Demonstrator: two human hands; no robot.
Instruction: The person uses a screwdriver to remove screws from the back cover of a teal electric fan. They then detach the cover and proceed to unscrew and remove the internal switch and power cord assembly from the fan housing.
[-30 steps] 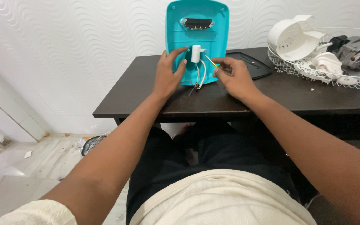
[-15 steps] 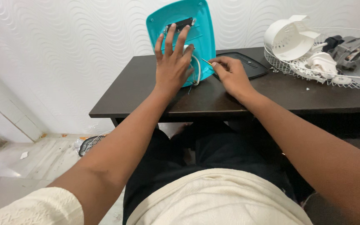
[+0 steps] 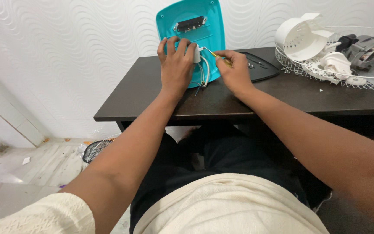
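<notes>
A teal plastic panel (image 3: 204, 32) stands upright against the wall at the back of the dark table (image 3: 221, 102). It carries a black terminal strip near its top and a small white cylinder (image 3: 197, 54) with loose wires hanging below. My left hand (image 3: 176, 67) lies on the panel with its fingers curled over the white cylinder. My right hand (image 3: 234, 71) pinches a thin yellow-handled screwdriver (image 3: 215, 55), its tip pointing at the cylinder's bracket.
A black vented cover (image 3: 260, 67) lies flat right of the panel. A white wire fan guard (image 3: 325, 65) at the far right holds a white housing (image 3: 301, 39) and a grey motor (image 3: 366, 50). Another grille lies on the floor under the table's left end.
My left hand slid down from the panel's upper part onto the white cylinder. The panel has tilted back upright. My right hand lifted the screwdriver toward the cylinder.
</notes>
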